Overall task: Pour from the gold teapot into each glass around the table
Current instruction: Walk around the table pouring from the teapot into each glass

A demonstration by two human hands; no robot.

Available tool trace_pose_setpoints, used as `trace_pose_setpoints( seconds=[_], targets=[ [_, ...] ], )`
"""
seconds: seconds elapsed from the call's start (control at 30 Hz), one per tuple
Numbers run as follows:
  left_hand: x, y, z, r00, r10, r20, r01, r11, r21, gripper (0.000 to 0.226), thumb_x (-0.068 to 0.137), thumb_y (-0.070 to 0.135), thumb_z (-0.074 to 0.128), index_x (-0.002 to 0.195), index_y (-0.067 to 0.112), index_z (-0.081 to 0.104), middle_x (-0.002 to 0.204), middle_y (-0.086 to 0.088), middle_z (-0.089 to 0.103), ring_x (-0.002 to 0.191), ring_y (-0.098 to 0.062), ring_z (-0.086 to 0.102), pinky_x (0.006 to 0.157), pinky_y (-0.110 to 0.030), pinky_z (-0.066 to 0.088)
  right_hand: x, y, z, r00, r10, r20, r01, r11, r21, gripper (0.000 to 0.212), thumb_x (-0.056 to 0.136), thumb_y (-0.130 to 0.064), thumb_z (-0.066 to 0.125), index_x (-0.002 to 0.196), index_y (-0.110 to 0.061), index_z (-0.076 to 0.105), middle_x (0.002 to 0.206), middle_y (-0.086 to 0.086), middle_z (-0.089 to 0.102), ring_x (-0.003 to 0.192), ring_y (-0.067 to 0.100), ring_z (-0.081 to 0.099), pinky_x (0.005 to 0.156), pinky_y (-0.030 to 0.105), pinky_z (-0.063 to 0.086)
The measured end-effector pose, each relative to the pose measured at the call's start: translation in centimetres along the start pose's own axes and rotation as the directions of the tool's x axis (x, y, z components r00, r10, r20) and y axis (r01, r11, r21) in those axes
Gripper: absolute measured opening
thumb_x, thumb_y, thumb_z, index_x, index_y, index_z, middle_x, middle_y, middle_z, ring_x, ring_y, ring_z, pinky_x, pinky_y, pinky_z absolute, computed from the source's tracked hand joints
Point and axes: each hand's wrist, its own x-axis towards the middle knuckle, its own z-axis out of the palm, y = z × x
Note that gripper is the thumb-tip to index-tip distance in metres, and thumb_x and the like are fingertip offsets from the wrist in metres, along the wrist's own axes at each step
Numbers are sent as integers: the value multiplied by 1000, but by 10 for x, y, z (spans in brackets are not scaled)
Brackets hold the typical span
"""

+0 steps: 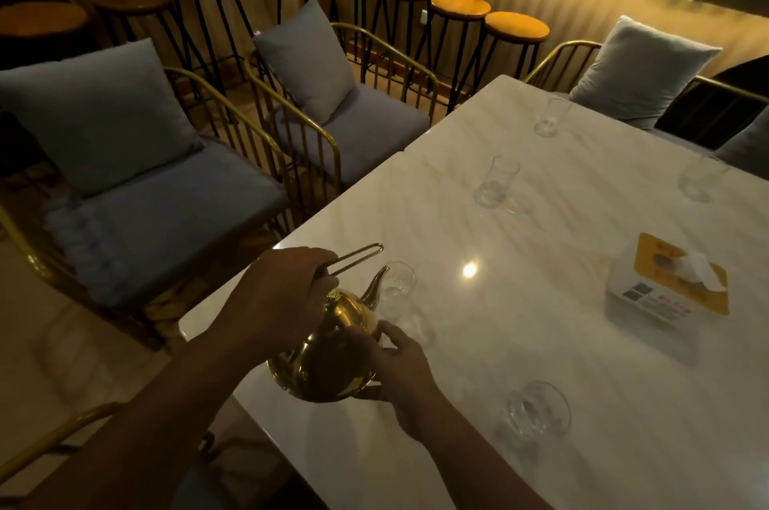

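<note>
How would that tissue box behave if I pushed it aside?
The tissue box looks low and flat-based, so it probably won't tip. On the glossy table it likely slides easily. The tissue sticking out would flop.

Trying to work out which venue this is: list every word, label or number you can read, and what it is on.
No text can be read.
On the tissue box, yellow top: printed marks, too blurred to read.
On its front side: small labels, too small and blurred to read.
On the gold teapot: no text visible.
</note>
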Motion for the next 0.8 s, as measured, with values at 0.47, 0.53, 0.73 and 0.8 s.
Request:
trace_pose_setpoints(
  seconds=[0.47,0.53,0.73,0.8],
  targets=[
    [20,13,18,999,5,46,-8,998,61,39,91,28,61,127,14,60,117,-5,69,102,-20,66,91,-33,53,8,7,-13,999,33,1,-33,998,59,64,73,-58,75,128,-27,65,112,6,74,95,29,73,68,38,63],
    [23,12,19,999,4,44,-7,997,71,39,91,29,61,127,15,60,118,-4,69,102,-19,66,91,-32,52,10,8,-14,999,36,10,-37,998,59,56,80,-55,74,127,-27,66,111,8,75,94,30,75,70,40,64],
    [32,12,22,998,7,61,-13,995,98,37,90,30,62,124,15,63,115,-3,70,99,-20,68,88,-31,51,14,8,-14,998,57,13,-58,997,58,51,84,-54,71,127,-26,67,112,6,75,97,32,74,76,46,64],
    [34,11,22,998,7,69,-14,994,107,36,90,31,62,123,15,63,115,-3,70,98,-19,68,88,-32,52,15,7,-14,998,65,11,-66,996,61,49,85,-53,71,125,-25,68,110,5,76,92,30,75,74,43,64]
  ],
)
